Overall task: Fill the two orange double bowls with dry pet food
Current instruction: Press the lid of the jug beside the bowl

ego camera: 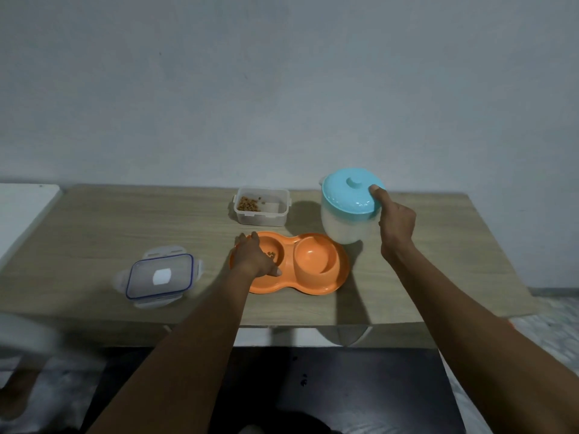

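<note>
Orange double bowl on the table, few kibble in left cup.
Left hand rests open on it; right hand grips the blue-lidded jug.

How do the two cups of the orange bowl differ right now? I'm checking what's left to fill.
The left cup holds a few brown kibbles; the right cup looks empty. The left hand rests over the left cup and hides much of it; the right cup is in full view, with the right hand away on the blue-lidded jug. Both are round and moulded into one orange bowl.
</note>
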Tool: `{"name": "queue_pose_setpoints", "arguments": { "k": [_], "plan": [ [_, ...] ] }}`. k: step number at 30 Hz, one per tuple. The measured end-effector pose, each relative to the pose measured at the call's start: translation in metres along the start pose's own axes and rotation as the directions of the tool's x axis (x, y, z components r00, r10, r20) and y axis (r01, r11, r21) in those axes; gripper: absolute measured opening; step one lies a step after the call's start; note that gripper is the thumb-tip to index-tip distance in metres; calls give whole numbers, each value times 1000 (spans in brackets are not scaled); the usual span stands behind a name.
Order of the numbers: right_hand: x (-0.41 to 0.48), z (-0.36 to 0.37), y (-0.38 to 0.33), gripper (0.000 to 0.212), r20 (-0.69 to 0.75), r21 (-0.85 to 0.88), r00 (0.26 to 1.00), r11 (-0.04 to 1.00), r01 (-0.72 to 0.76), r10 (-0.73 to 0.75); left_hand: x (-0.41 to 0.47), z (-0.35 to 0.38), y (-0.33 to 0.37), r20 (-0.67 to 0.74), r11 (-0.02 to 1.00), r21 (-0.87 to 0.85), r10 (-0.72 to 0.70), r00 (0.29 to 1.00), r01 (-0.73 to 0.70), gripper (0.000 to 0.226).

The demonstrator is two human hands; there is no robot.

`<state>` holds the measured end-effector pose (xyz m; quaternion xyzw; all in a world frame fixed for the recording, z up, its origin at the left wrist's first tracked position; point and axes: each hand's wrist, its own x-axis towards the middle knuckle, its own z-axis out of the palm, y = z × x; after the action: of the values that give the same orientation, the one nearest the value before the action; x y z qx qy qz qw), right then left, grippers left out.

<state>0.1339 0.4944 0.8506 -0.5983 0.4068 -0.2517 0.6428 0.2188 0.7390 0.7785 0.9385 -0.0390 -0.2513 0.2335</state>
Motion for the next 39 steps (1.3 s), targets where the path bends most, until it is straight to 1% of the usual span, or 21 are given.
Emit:
{"name": "queue_pose_setpoints", "arguments": {
  "k": [4, 9, 10, 13, 14, 19, 24, 27, 31, 36, 39],
  "plan": [
    [-18, -15, -3, 51, -3, -12, 1000, 1000, 16, -16, 0, 3, -5, -6, 999, -42, 25, 1000, -25, 127],
    [-32, -34, 1, 52, 14, -85, 1000, 996, 28, -27, 2, 2, -4, -4, 999, -43, 22, 1000, -22, 126],
    [-35, -38, 2, 56, 14, -93, 1000, 995, 20, -19, 3, 2, -4, -5, 999, -44, 21, 1000, -21, 126],
    [-43, -48, 8, 84, 9, -128, 1000, 991, 28, -27, 6, 3, -5, -8, 999, -51, 18, 1000, -19, 128],
    [-46, -52, 10, 86, 8, -144, 1000, 989, 26, -25, 7, 3, -6, -11, 998, -55, 19, 1000, -19, 129],
    [-56, -65, 13, 75, 5, -201, 1000, 979, 13, -12, 9, 5, -10, -14, 997, -64, 34, 999, -35, 127],
    [-61, -68, 15, 62, 5, -310, 1000, 951, 19, -19, 9, 6, -10, -22, 999, -45, 28, 999, -29, 126],
    [-64, -66, 17, 64, -6, -362, 1000, 932, 24, -28, 10, 6, -11, -14, 998, -50, 29, 999, -30, 127],
    [-68, -64, 17, 57, -11, -441, 999, 897, 33, -42, 11, 6, -10, -10, 999, -33, 33, 999, -33, 125],
    [-70, -62, 15, 60, -26, -461, 999, 887, 28, -46, 12, 6, -9, -5, 999, -41, 23, 1000, -23, 125],
    [-70, -61, 14, 58, -29, -463, 999, 886, 24, -42, 14, 6, -10, -7, 999, -50, 22, 1000, -22, 125]
  ]
}}
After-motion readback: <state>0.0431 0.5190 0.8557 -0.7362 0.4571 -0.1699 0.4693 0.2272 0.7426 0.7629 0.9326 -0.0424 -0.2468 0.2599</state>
